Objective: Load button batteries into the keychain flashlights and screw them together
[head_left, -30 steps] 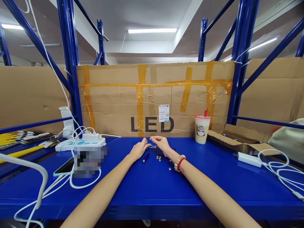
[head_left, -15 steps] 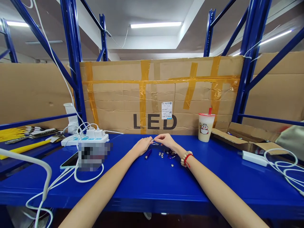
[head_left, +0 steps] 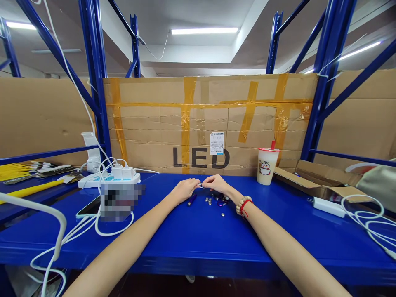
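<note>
My left hand (head_left: 186, 190) is closed, its fingertips pinching a small shiny metal piece (head_left: 201, 186) too small to name. My right hand (head_left: 218, 184), with a beaded bracelet and red cord at the wrist, pinches at the same piece from the other side. Just below my left fingers lies a short dark purple rod (head_left: 192, 200). Several small silver rounded bits (head_left: 208, 201) are scattered under my right hand, near a purple ring-like piece (head_left: 222, 203) partly covered by that hand. One more silver bit (head_left: 222, 214) lies closer to me.
On the left are a white power strip (head_left: 108, 180) with plugs, a phone (head_left: 88, 207), and loose white cables (head_left: 99, 231). A drink cup (head_left: 265, 167) stands at the back right, near an open cardboard box (head_left: 298, 181) and a white adapter (head_left: 328, 206). Taped cardboard (head_left: 148, 132) walls the back.
My right fingertips have moved slightly left, closer to my left fingertips at the metal piece. The small parts on the table lie as before, while the view has shifted a little.
</note>
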Demonstrator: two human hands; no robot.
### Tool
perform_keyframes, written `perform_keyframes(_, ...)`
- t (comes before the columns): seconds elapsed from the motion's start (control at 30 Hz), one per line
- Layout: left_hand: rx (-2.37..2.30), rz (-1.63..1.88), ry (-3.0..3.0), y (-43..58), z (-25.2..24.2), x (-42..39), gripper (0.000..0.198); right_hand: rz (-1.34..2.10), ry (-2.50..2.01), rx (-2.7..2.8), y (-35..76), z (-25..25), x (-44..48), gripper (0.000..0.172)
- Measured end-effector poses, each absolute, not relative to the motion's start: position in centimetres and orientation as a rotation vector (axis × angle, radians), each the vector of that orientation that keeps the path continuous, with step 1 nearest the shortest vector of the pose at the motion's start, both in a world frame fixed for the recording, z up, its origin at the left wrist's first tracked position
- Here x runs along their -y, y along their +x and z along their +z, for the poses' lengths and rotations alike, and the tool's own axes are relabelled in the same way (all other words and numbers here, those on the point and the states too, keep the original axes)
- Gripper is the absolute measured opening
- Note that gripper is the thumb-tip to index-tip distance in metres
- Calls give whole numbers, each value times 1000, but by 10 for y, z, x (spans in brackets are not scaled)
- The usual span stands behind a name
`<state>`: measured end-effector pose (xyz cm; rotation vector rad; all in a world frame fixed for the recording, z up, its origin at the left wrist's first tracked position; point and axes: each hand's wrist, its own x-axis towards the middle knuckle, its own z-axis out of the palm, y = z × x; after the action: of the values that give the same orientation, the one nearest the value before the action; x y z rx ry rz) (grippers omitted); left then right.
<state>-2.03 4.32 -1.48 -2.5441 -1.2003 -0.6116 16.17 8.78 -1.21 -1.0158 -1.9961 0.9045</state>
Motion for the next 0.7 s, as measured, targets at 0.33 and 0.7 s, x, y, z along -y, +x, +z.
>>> perform_keyframes(0.33, 1109, -747, -2442, -19, -17, -46, 25, 952, -960, 1931, 162, -9, -90, 16)
perform_keyframes(0.7, 1106, -968, -2375, -16, -17, -49, 25, 1077, -907, 1779, 155, -5, -82, 22)
